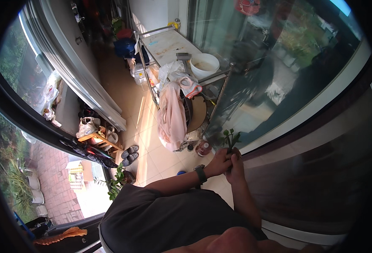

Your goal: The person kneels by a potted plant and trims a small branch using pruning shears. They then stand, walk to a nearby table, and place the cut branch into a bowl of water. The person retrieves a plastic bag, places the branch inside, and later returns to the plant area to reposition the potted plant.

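Note:
My left hand (pixel 219 163), with a watch (pixel 201 173) on its wrist, meets my right hand (pixel 235 168) in front of me. Together they grip a small bunch of green leafy stems (pixel 231 142), whose leaves point up and away from me. The lower ends of the stems are hidden inside my fingers. Just beyond my hands is a sliding glass door (pixel 255 79). On the floor to the left of the stems stands a plastic bottle of reddish-brown liquid (pixel 203 148).
A metal-framed rack (pixel 173 44) carries a white bucket (pixel 204 64), a brush (pixel 183 57) and a hanging pink cloth (pixel 172 117). Dark slippers (pixel 130 155) lie by a wooden shoe rack (pixel 94 137). A potted plant (pixel 119 180) stands at my left.

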A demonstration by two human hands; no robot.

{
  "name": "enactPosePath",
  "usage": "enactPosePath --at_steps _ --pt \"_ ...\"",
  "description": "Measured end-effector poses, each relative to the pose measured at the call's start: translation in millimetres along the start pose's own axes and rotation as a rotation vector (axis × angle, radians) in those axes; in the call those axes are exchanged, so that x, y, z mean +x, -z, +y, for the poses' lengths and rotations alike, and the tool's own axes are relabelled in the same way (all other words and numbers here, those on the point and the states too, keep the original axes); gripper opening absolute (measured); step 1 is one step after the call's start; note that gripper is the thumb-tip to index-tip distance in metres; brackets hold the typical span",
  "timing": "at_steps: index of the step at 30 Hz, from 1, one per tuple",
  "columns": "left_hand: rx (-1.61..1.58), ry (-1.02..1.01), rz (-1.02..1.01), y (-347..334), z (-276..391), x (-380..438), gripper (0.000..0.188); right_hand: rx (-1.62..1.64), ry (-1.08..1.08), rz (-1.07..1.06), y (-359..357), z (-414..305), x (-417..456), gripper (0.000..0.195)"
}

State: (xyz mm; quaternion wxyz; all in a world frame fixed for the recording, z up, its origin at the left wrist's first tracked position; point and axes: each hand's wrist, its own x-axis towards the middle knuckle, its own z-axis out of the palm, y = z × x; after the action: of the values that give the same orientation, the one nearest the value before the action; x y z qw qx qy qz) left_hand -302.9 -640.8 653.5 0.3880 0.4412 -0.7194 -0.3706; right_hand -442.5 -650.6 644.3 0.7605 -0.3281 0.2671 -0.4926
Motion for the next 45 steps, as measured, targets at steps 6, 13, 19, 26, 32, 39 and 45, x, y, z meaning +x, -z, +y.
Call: enactPosePath --at_steps 6,13,19,26,32,39,45 --pt "0.502 0.138 0.084 -31 23 -15 0.069 0.180 -0.171 0.059 7 1 -36 0.041" --pt "0.481 0.230 -0.219 -17 19 -32 0.076 0.313 -0.428 0.155 28 31 -43 0.026" --pt "0.126 0.070 -0.253 36 40 -42 0.069 0.322 -0.344 0.222 15 30 -31 0.017" --pt "-0.271 0.056 -0.407 240 90 -42 0.045 0.358 -0.112 0.323 15 22 -5 0.016" --pt "-0.056 0.157 0.387 463 -46 34 0.030 0.316 0.123 0.531 3 34 12 0.018" --pt "0.806 0.157 0.688 623 -212 172 0.035 0.273 0.231 0.558 -29 56 27 0.013" --pt "1.091 0.363 0.488 628 -275 237 0.027 0.226 0.344 0.643 -76 50 31 0.009"
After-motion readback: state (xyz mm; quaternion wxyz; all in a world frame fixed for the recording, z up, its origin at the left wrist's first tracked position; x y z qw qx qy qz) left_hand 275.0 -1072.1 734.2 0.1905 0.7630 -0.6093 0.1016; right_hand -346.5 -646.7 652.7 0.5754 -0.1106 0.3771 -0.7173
